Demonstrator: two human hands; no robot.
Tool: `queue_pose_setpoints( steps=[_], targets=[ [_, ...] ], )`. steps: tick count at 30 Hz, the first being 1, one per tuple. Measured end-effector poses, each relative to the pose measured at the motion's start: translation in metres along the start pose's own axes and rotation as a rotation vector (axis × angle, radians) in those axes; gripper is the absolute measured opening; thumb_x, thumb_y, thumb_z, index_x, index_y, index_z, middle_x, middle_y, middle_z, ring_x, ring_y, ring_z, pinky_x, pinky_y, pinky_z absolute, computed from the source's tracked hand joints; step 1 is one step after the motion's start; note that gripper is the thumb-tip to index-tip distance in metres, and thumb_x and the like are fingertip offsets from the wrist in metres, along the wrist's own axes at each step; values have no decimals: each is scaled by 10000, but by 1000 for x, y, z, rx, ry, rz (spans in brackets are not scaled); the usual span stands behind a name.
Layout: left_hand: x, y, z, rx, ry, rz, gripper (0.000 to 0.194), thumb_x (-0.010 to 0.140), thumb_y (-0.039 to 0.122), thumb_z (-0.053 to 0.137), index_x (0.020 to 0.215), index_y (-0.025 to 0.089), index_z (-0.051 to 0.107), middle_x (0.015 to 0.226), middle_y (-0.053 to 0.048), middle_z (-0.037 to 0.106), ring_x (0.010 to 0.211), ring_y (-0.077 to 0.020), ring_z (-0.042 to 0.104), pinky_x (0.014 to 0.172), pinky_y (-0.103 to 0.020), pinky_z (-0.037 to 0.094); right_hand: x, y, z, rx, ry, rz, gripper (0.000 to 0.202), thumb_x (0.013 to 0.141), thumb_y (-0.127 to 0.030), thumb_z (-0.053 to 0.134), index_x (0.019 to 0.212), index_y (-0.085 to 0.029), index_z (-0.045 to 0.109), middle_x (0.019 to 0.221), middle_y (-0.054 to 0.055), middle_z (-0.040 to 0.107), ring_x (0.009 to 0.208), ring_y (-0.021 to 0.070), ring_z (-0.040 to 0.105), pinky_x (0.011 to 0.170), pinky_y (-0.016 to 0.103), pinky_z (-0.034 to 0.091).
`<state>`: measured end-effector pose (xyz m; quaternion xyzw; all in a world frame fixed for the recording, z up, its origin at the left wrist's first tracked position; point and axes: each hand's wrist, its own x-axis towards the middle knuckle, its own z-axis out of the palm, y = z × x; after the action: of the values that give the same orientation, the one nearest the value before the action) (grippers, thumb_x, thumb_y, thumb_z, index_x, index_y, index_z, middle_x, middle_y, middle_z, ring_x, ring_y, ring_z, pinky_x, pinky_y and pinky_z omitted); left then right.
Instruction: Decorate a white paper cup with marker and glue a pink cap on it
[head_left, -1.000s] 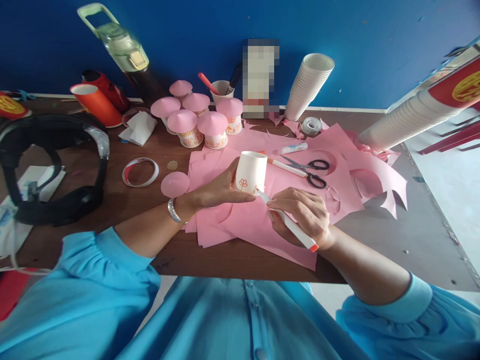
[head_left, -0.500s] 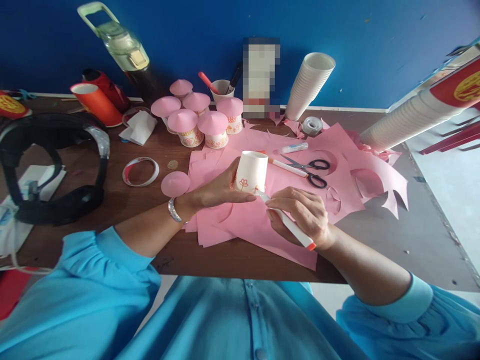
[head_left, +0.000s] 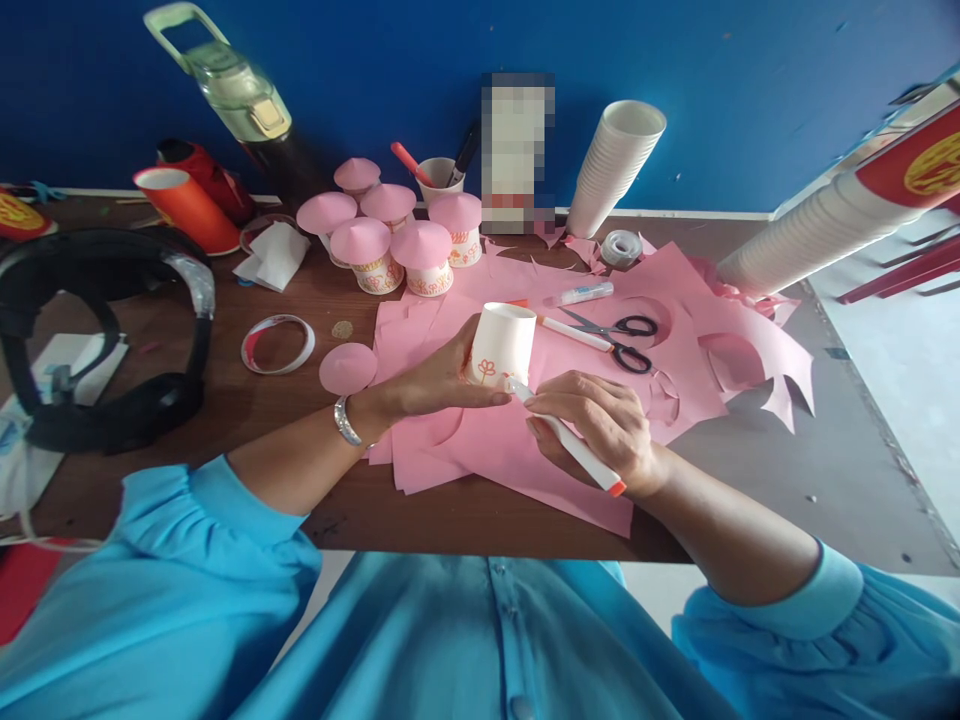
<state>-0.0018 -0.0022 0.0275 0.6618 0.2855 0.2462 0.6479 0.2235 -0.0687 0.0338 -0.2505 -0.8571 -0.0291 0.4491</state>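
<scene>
My left hand is closed around a white paper cup with orange flower drawings near its lower edge. In my right hand is a white marker with an orange end, its tip against the lower part of the cup. Beneath both hands lie overlapping sheets of pink paper. Black-handled scissors, a second white marker and a glue stick rest on the paper behind the cup. A pink paper cone lies left of my left wrist.
Several decorated cups with pink cone tops stand at the back. Behind them is a pen cup. Stacked paper cups rise near the blue wall. A tape roll, a black strap-like headgear and a tall bottle occupy the left.
The marker's tip has shifted slightly left along the cup's lower edge, my right hand moving with it. The whole view has drifted a little; the cup stays in my left hand.
</scene>
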Motion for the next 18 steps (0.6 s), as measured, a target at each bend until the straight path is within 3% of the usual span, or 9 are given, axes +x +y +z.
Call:
queue_pose_setpoints(
  steps=[6,11,18],
  targets=[
    [0,-4,-2,-6,21,12,861,791,477,905,1498,271,459,1262,-100,634,1224,-329,590,1003,-510,533,0,0,0,-13,20,20,227,960,-72,639,1153,-190,612,825,34,733,726,177,742,649,307,665],
    [-1,-2,-2,31,27,53,801,817,462,894,1471,253,483,1403,-133,590,1339,-367,546,1064,-550,517,1,-1,-1,-8,20,12,229,946,-54,650,1135,-179,613,815,39,734,718,184,748,642,309,660],
    [0,-2,-3,45,27,58,766,821,471,881,1455,282,493,1359,-109,622,1337,-357,559,1036,-517,547,2,-1,-1,-5,25,22,229,940,-45,641,1114,-191,615,797,26,723,702,177,734,635,303,646]
  ],
)
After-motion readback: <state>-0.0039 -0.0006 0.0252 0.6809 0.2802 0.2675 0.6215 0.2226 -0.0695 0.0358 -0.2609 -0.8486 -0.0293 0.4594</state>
